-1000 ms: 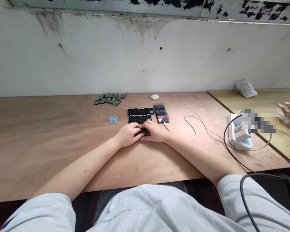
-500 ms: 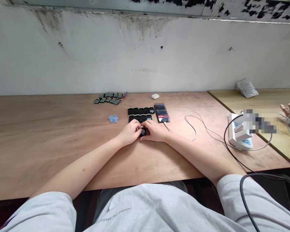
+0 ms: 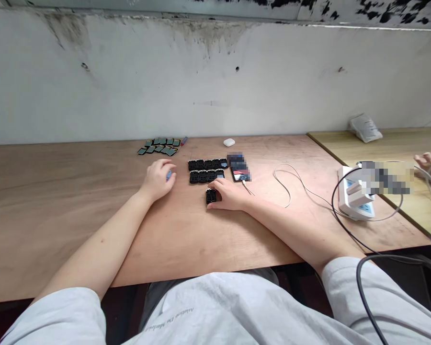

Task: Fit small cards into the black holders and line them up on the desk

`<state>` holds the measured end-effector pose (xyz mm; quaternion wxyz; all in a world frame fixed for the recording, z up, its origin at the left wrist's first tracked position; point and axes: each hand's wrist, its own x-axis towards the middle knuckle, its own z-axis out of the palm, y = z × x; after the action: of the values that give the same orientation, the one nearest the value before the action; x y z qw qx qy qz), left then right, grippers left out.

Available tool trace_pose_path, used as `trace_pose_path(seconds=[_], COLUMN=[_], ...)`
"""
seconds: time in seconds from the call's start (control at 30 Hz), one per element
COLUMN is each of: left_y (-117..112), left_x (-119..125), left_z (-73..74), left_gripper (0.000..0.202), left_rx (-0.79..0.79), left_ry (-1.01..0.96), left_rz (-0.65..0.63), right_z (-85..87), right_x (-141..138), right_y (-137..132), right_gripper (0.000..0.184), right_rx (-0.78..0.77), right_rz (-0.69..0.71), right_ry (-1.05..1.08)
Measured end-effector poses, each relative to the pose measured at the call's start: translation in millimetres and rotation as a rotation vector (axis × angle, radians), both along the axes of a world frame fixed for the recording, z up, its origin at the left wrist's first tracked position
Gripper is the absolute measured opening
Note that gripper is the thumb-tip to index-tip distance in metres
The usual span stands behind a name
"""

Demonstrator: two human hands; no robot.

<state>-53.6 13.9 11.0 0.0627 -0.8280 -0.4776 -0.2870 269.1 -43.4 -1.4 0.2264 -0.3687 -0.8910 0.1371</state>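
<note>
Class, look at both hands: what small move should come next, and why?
Probably, the left hand should pinch one of the blue pieces: it is right at them, and the black part held by the right hand shows no blue, unlike the rightmost part in the far row.

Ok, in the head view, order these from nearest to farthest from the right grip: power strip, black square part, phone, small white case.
1. Black square part: between the right grip's thumb and fingers.
2. Phone: just beyond, slightly right.
3. Small white case: farther back.
4. Power strip: far off to the right.
</note>
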Motion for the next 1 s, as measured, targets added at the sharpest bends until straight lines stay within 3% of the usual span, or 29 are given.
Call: trace_pose_path(seconds=[0.1, 0.17, 0.23, 0.43, 0.57, 0.67, 0.83, 1.0], left_y=[-31, -47, -53, -48, -50, -52, -42, -8], left_x=[40, 62, 74, 72, 75, 79, 65, 20], left_z=[4.1, 2.1, -2.4, -10.1, -11.3, -12.1, -4.3, 1.4], left_gripper=[0.037, 0.041, 0.037, 0.016, 0.015, 0.020, 0.017, 0.023], left_rx=[-0.020, -0.035, -0.044, -0.040, -0.120, -0.129, -0.046, 0.033], left_ry=[0.104, 0.146, 0.138, 0.078, 0.014, 0.008, 0.041, 0.105], left_rz=[-0.444, -0.607, -0.672, -0.698, -0.717, -0.671, -0.587, -0.322], right_z=[-0.2, 0.0, 0.3, 0.2, -0.9, -0.5, 0.0, -2.7], right_x=[0, 0, 1, 2, 5, 8, 10, 7], right_y=[1, 2, 2, 3, 4, 5, 8, 10], right_gripper=[0.061, 0.059, 0.058, 0.062, 0.063, 0.053, 0.040, 0.048], right_rx=[-0.012, -0.024, -0.032, 0.010, 0.071, 0.159, 0.240, 0.250], right_rz=[-0.011, -0.026, -0.039, 0.004, 0.035, 0.041, -0.192, -0.328], right_ry=[0.015, 0.017, 0.013, -0.035, -0.059, -0.046, -0.074, -0.206])
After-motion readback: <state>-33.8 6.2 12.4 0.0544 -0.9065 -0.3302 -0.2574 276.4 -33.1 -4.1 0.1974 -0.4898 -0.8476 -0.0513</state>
